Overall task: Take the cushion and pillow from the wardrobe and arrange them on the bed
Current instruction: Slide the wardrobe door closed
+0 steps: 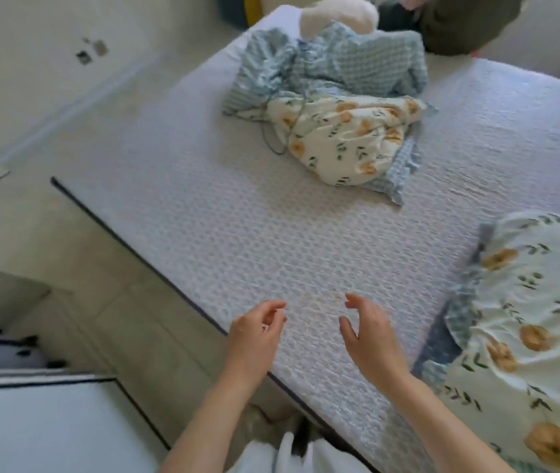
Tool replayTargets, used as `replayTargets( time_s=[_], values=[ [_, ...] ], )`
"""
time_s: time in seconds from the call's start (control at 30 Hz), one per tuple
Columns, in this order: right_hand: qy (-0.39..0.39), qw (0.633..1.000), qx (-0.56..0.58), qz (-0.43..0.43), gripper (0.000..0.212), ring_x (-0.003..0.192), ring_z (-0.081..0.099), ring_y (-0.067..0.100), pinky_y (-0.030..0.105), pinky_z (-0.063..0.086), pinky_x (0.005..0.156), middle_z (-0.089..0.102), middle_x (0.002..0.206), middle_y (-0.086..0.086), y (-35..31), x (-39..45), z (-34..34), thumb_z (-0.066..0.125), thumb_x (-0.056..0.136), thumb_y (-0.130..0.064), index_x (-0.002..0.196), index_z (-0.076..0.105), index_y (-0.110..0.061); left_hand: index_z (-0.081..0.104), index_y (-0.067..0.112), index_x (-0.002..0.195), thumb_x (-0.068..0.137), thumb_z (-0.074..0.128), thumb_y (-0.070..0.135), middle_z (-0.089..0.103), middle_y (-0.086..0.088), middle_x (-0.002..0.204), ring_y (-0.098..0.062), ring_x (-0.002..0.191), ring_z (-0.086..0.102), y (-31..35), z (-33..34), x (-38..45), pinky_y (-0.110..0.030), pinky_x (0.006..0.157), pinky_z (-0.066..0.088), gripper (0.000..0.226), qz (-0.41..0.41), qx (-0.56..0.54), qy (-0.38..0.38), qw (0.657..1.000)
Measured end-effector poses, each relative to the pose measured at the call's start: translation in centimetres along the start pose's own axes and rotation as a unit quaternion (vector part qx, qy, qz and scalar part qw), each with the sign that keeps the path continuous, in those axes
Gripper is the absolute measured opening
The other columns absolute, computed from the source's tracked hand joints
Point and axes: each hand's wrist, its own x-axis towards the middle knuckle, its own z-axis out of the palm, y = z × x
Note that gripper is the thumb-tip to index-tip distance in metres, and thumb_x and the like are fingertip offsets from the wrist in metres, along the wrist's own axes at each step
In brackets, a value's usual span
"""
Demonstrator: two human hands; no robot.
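A bed (pixel 237 227) with a white quilted cover fills the view. A floral pillow (pixel 537 336) with a blue checked frill lies on its right side. Farther back sits a crumpled heap of floral and blue checked fabric (pixel 336 114), with a white stuffed shape (pixel 336 15) behind it. My left hand (pixel 258 332) and my right hand (pixel 367 339) hover over the near edge of the bed. Both hold nothing, fingers curled and apart, palms facing each other.
The pale tiled floor (pixel 77 261) lies to the left of the bed. A white piece of furniture with dark trim (pixel 33 421) stands at the lower left. A dark olive bulk (pixel 466 22) sits beyond the bed's far edge.
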Motion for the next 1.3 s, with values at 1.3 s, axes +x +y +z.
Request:
replayTargets(
  time_s=[1.3],
  values=[
    [-0.483, 0.733, 0.134, -0.46, 0.036, 0.118, 0.049, 0.01, 0.018, 0.038, 0.097, 0.052, 0.134, 0.0, -54.5, -4.4, 32.2, 0.04, 0.1, -0.03, 0.133, 0.049, -0.017, 0.06, 0.002, 0.131, 0.093, 0.054, 0.006, 0.051, -0.013, 0.147, -0.034, 0.148, 0.024, -16.7, -40.2, -13.1, -0.057, 0.119, 0.017, 0.039, -0.258, 0.381, 0.536, 0.707]
  ],
)
